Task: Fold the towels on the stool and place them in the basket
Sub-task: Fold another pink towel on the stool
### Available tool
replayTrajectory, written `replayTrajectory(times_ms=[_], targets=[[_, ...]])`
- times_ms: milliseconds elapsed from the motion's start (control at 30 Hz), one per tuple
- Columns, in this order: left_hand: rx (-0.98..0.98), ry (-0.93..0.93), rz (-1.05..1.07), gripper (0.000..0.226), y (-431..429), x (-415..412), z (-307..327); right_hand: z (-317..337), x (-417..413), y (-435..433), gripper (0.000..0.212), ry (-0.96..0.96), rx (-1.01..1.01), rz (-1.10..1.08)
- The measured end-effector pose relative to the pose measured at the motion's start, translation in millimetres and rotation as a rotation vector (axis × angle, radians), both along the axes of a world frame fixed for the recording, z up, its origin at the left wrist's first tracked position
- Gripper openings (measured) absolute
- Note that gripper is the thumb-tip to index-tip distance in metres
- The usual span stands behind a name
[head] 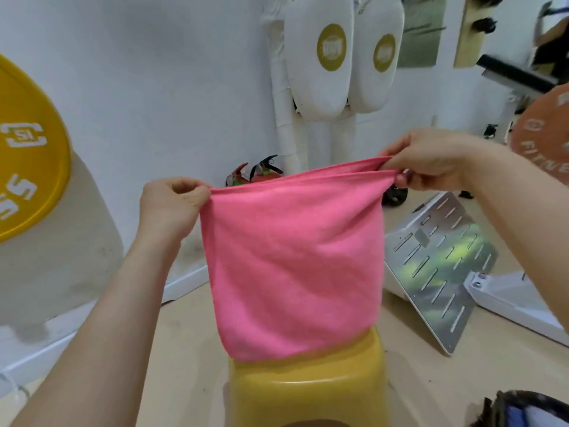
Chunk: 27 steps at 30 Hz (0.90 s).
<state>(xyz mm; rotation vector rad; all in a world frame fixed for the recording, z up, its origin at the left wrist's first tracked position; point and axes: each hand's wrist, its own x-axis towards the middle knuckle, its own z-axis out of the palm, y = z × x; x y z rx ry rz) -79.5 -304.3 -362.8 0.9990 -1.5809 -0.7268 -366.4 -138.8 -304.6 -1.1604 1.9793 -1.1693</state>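
Note:
A pink towel (292, 260) hangs doubled over in the air, its two top edges lying together. My left hand (171, 208) pinches its upper left corner and my right hand (431, 161) pinches its upper right corner. The towel's lower edge hangs just over the far side of a yellow plastic stool (308, 389) at the bottom centre. A dark basket (523, 409) with blue and white cloth inside shows at the bottom right corner, mostly cut off by the frame.
A slotted metal plate (443, 266) on a white frame leans at the right. White punch pads (320, 57) hang on the wall behind. Red fire extinguishers (255, 174) stand in the corner. A yellow-topped cylinder (27, 149) sits at the left.

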Motion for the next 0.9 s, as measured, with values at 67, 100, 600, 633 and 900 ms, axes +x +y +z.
replayTrajectory(times_ms=[67, 100, 600, 633, 900], targets=[[0.127, -0.047, -0.009, 0.02, -7.7, -9.7, -21.0, -24.4, -1.9, -10.0, 0.031, 0.005, 0.092, -0.029], [0.166, -0.054, -0.011, 0.02, -10.3, -15.3, -31.5, -39.2, -6.1, -17.4, 0.032, 0.013, 0.107, -0.073], [-0.026, -0.03, -0.167, 0.027, 12.8, 6.5, -92.8, -132.3, 3.5, 24.2, 0.027, 0.468, -0.235, -0.321], [0.01, -0.086, -0.197, 0.035, 19.6, 14.1, -115.4, -153.8, 7.4, 31.2, 0.03, 0.441, -0.193, -0.296], [0.047, -0.4, -0.338, 0.048, 64.6, 57.1, -231.6, -288.6, 38.0, 85.3, 0.049, 0.33, -0.043, -0.175]])
